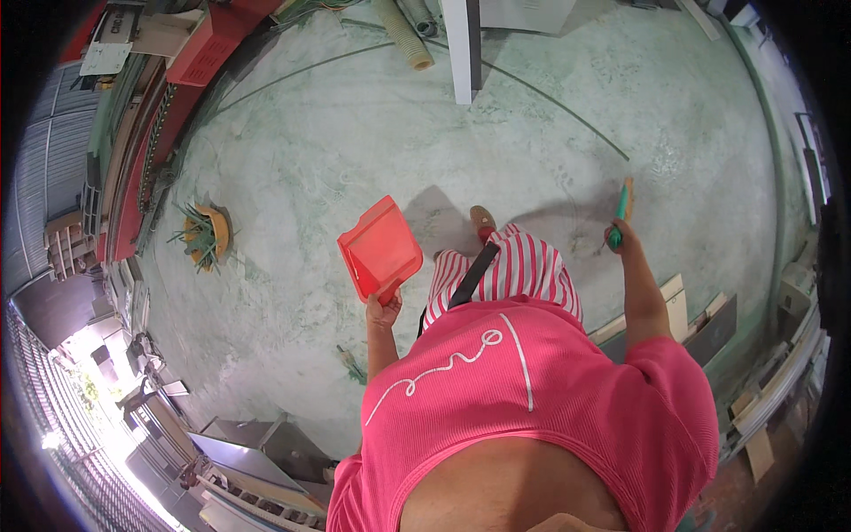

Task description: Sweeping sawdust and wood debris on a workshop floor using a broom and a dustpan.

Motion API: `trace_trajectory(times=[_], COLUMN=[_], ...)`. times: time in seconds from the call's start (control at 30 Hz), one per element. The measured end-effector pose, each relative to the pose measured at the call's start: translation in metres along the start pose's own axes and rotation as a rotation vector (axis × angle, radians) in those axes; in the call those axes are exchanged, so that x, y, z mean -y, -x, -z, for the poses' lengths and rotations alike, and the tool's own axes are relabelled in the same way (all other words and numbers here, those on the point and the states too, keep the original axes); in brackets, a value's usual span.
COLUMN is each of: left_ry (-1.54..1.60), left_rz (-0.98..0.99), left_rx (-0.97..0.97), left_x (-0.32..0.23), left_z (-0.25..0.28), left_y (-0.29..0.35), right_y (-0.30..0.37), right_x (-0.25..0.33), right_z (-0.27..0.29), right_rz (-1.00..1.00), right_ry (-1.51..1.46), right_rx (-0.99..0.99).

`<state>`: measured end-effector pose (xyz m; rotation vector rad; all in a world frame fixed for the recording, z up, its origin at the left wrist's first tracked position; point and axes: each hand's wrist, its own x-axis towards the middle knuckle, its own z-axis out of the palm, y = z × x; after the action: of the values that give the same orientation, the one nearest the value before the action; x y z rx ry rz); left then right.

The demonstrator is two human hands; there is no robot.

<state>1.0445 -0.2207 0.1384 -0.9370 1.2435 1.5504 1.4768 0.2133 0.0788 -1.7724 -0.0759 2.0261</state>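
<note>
pale floor (301, 160) under everything. left hand (384, 310) grips the red dustpan (381, 244), which extends forward from it. right hand (620, 236) is wrapped round the green tool (624, 200), long axis forward, slightly outward. dustpan and tool: well apart, legs (532, 270) between. pot (222, 229) left, nearer left hand.
</note>
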Motion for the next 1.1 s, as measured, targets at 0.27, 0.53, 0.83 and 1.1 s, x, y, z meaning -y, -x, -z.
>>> trace_trajectory(times=[0.27,0.53,0.83,1.1], left_ry=[0.024,0.097,0.198,0.313], left_rz=[0.0,-0.008,-0.023,-0.011], left_rx=[-0.005,-0.072,-0.164,-0.158], left_x=[0.016,0.037,0.06,0.065], left_z=[-0.013,0.025,0.033,0.042], left_y=[0.007,0.014,0.015,-0.01], right_y=[-0.122,-0.086,0.018,0.086], right_x=[0.046,-0.037,-0.073,0.004], right_z=[-0.041,-0.264,-0.307,-0.249], right_rz=[0.378,0.041,-0.062,-0.092], right_ry=[0.304,0.562,1.066,1.078], right_rx=[0.317,0.153,0.526,0.54])
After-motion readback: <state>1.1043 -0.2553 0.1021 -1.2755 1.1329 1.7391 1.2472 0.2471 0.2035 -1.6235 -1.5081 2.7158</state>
